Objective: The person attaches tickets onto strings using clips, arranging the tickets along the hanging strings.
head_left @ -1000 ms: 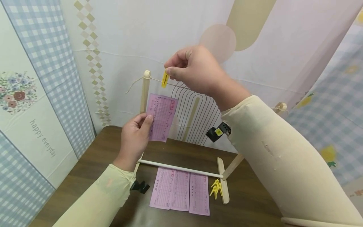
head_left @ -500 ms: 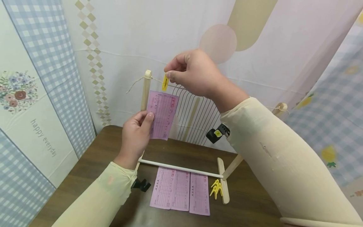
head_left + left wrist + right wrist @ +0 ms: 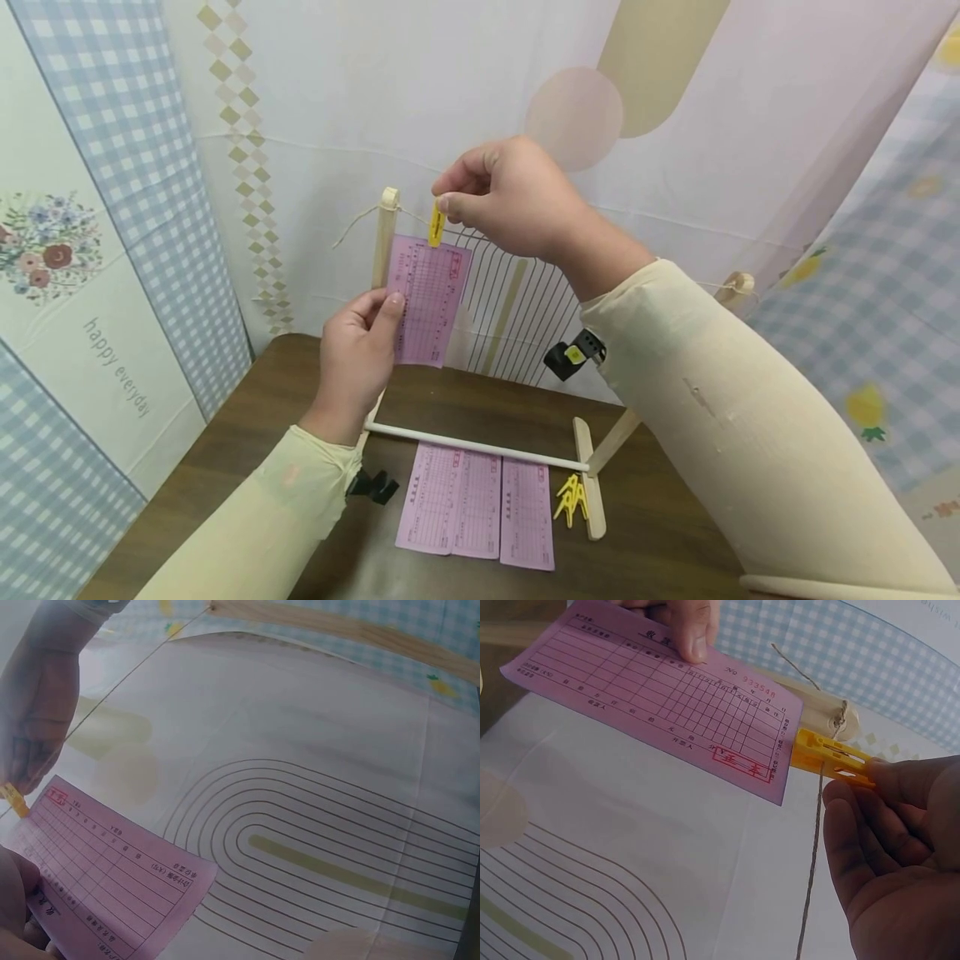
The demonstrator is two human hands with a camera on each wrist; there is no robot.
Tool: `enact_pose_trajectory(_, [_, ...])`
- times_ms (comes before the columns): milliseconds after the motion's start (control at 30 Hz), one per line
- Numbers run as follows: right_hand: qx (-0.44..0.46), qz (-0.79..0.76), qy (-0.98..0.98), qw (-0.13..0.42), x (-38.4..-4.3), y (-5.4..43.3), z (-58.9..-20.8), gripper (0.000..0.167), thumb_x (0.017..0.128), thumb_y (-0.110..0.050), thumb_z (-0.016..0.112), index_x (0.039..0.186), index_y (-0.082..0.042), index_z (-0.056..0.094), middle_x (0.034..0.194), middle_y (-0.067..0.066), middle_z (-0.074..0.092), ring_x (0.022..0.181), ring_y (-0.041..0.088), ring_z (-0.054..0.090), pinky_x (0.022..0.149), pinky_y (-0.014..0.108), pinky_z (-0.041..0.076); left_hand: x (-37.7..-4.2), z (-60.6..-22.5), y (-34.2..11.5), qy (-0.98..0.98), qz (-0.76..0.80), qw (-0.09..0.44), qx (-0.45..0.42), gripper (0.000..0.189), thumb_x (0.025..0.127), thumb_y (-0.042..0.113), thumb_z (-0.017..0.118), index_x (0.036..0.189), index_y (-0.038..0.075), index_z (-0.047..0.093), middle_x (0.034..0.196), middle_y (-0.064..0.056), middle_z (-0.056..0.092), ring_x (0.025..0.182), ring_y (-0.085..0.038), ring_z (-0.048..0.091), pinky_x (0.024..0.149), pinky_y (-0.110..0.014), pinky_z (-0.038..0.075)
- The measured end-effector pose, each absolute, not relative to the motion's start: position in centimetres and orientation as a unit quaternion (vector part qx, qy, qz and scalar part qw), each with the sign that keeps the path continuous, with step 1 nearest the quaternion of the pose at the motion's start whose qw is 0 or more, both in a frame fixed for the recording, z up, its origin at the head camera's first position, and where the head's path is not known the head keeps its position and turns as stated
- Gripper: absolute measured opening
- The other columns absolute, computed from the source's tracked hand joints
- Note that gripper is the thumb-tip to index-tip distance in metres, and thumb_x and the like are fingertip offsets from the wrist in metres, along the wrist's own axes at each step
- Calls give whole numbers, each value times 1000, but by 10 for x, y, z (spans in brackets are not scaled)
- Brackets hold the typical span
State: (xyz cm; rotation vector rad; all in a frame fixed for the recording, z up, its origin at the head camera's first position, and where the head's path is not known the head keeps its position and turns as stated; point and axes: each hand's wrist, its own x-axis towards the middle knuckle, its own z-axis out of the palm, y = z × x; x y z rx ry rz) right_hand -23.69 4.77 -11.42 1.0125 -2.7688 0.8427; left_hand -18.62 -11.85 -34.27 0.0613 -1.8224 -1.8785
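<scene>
A pink receipt slip (image 3: pixel 431 308) hangs upright from my left hand (image 3: pixel 356 346), which pinches its left edge between thumb and fingers. Above it, my right hand (image 3: pixel 510 196) pinches a yellow clothespin (image 3: pixel 436 223) by its upper end. In the right wrist view the clothespin (image 3: pixel 832 757) straddles the string (image 3: pixel 814 862), and its tip meets the top edge of the slip (image 3: pixel 667 697). Whether its tip has the paper between its two sides is too small to tell. In the left wrist view the clothespin (image 3: pixel 15 801) touches a corner of the slip (image 3: pixel 112 877).
The string runs between two wooden posts, the left post (image 3: pixel 386 242) and the right post (image 3: pixel 738 287). A white rod (image 3: pixel 480 446) joins them low down. Several pink slips (image 3: pixel 476 504) lie on the brown table (image 3: pixel 300 375), beside several yellow clothespins (image 3: pixel 572 500).
My left hand has raised the slip slightly. My right hand has lowered the clothespin, so the gap between them has closed and the clothespin now meets the slip's top edge.
</scene>
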Motion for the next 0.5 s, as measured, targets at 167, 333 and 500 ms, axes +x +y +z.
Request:
enact_pose_trajectory(167, [327, 276, -903, 34, -237, 47, -114, 12, 109, -21, 76, 116, -14, 83, 109, -1, 81, 99, 12, 76, 91, 28, 64, -188, -342, -118, -666, -699, 261, 13, 40, 113, 42, 69, 130, 8, 81, 112, -17, 82, 94, -19, 79, 74, -28, 66])
enact_pose_trajectory(333, [321, 276, -906, 26, -238, 47, -115, 13, 109, -22, 77, 117, -15, 83, 110, -1, 81, 99, 11, 77, 90, 28, 64, -189, -341, -118, -661, -703, 264, 8, 39, 113, 41, 70, 129, 8, 81, 112, -18, 82, 93, -18, 79, 75, -28, 66])
enact_pose_trajectory(500, [317, 279, -906, 20, -238, 47, -115, 14, 109, -22, 77, 120, -15, 83, 111, -2, 81, 100, 11, 77, 91, 28, 64, -189, -341, -117, -658, -705, 265, 9, 39, 113, 40, 70, 130, 7, 81, 112, -18, 82, 93, -18, 79, 74, -27, 66])
